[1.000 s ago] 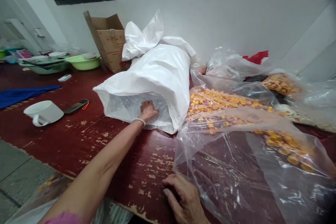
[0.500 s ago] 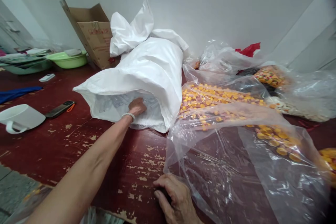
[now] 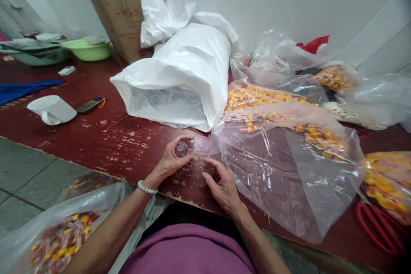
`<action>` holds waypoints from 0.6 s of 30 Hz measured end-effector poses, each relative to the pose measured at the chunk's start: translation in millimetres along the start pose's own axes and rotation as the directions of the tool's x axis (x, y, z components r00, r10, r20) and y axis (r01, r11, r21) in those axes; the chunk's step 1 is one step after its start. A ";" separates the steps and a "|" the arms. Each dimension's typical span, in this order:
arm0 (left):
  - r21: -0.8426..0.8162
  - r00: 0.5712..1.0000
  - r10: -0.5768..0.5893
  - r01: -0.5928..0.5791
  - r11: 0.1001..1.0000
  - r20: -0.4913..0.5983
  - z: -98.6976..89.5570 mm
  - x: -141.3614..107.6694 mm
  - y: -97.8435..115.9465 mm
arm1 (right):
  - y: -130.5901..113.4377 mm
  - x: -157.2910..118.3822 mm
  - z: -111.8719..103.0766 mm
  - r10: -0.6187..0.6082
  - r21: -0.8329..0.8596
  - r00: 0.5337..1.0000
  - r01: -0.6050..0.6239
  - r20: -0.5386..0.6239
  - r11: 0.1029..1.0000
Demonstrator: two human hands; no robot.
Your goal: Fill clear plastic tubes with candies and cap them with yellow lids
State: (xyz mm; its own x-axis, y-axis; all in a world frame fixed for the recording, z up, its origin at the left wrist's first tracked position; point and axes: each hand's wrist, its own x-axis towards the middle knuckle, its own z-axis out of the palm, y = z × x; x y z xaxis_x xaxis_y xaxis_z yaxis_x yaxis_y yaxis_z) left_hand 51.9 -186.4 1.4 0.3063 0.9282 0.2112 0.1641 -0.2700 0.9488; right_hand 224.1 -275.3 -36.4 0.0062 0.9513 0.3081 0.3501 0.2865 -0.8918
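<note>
My left hand (image 3: pixel 170 159), with a pale bead bracelet at its wrist, is closed around several small clear plastic tubes (image 3: pixel 184 148) above the red table. Close by, my right hand (image 3: pixel 224 186) has its thumb and fingers bent and apart, with nothing visible in them. Behind my left hand lies a white sack (image 3: pixel 195 60), its mouth facing me and more clear tubes (image 3: pixel 173 96) inside. A clear plastic bag (image 3: pixel 257 167) spreads beside my right hand, with many yellow-capped small tubes (image 3: pixel 244 96) towards its far side.
A white mug (image 3: pixel 53 109) and a phone (image 3: pixel 91 105) stand left, with basins (image 3: pixel 90 50) and a cardboard box (image 3: pixel 125 25) behind. Red-handled scissors (image 3: pixel 379 229) lie at the right edge. Another bag of yellow-capped pieces (image 3: pixel 64 239) is below the table's front edge.
My left hand has come out of the white sack towards me and now holds clear tubes near my right hand. The view has tilted down.
</note>
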 end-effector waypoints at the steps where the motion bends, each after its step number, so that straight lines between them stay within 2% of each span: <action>1: 0.034 1.000 0.021 -0.021 0.999 0.019 2.6 -6.7 1.0 | -1.0 -3.2 1.8 0.024 0.024 0.999 -0.023 -0.027 0.999; 4: 0.119 0.992 0.078 -0.090 0.989 0.103 10.8 -21.8 2.1 | -9.9 -11.1 5.7 0.042 0.067 0.997 -0.037 -0.065 0.997; 7: 0.096 0.982 0.091 -0.108 0.989 0.162 20.2 -33.1 4.7 | -21.1 -11.2 5.0 0.037 0.070 0.997 -0.032 -0.071 0.997; 9: 0.028 0.983 0.085 -0.090 0.996 0.165 26.7 -39.2 7.0 | -25.7 -7.3 2.6 0.061 0.096 0.997 -0.056 -0.047 0.994; 14: -0.098 0.989 0.072 -0.060 0.993 0.128 37.9 -47.9 11.7 | -29.3 0.5 0.7 0.113 0.272 0.982 -0.152 0.152 0.950; 16: -0.147 0.990 0.028 -0.008 0.989 0.136 40.3 -49.2 14.3 | -30.1 -0.1 3.1 0.129 0.340 0.978 -0.178 0.162 0.923; 18: -0.228 0.986 -0.027 0.065 0.971 0.167 42.7 -50.0 17.9 | -30.3 -1.8 6.2 0.133 0.362 0.984 -0.166 0.115 0.917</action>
State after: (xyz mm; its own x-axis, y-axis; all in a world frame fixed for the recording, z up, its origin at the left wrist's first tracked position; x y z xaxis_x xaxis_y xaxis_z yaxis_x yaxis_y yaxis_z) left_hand 79.6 -248.5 -2.2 0.4542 0.8793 0.1435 -0.0346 -0.1435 0.9890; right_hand 207.7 -285.0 -12.0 -0.0549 0.9877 0.1465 -0.0194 0.1456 -0.9892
